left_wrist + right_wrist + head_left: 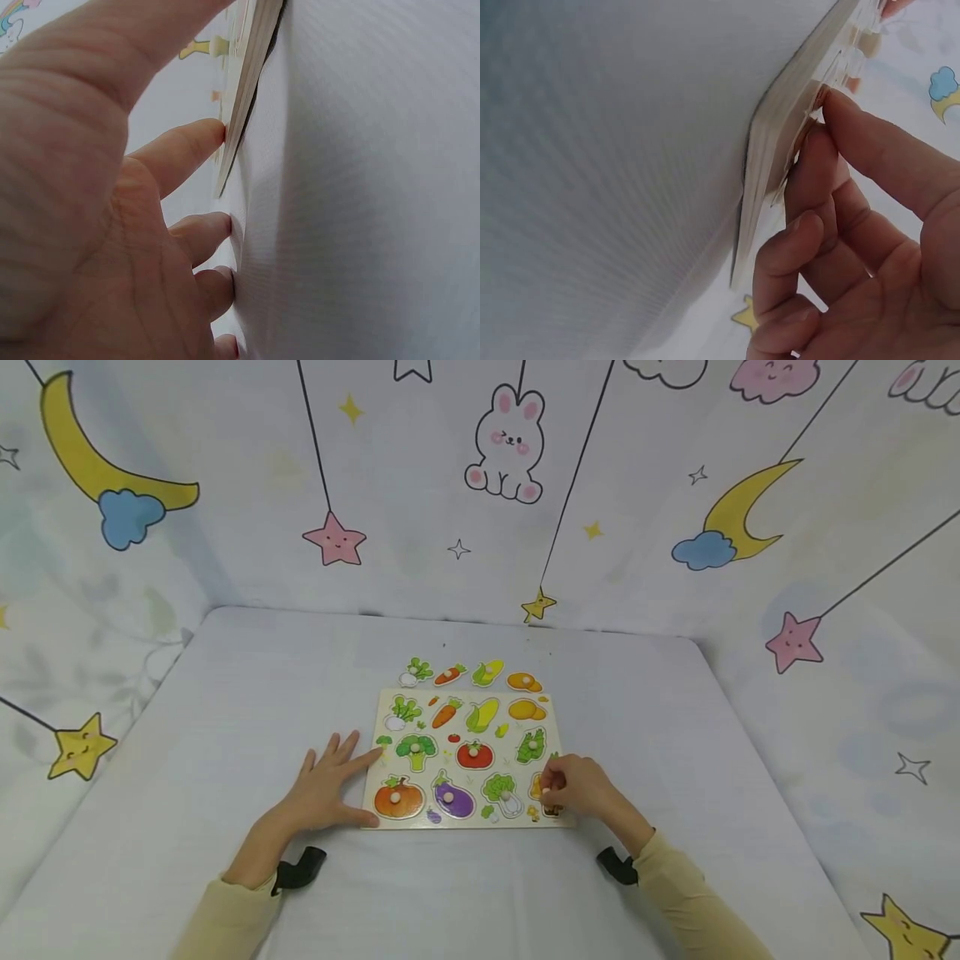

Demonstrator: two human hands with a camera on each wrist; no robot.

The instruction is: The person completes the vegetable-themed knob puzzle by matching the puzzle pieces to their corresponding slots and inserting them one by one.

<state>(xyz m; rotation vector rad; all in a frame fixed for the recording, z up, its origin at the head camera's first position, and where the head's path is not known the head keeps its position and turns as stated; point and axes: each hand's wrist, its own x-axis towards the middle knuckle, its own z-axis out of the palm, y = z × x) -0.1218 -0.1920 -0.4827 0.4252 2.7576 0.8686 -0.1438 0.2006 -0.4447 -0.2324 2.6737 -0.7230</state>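
A wooden vegetable peg puzzle board [465,823] lies flat on the table. At its lower right corner my right hand [588,789] pinches an orange-brown mushroom piece [536,787] between thumb and fingertips, partly covering it. In the right wrist view the piece [804,135] is against the board face, slightly tilted; whether it is fully seated I cannot tell. My left hand [322,789] is spread at the board's left edge, thumb and index finger touching it, other fingers on the cloth. Knobbed pumpkin [408,804], eggplant [459,804], tomato [483,757] and broccoli [416,762] pieces sit in the board.
Beyond the board's far edge lie a turnip piece [409,678], a carrot piece [444,678], a corn piece [491,670] and a potato piece [519,679] in a row. White cloth [465,893] covers the table, and a patterned curtain [420,460] hangs behind.
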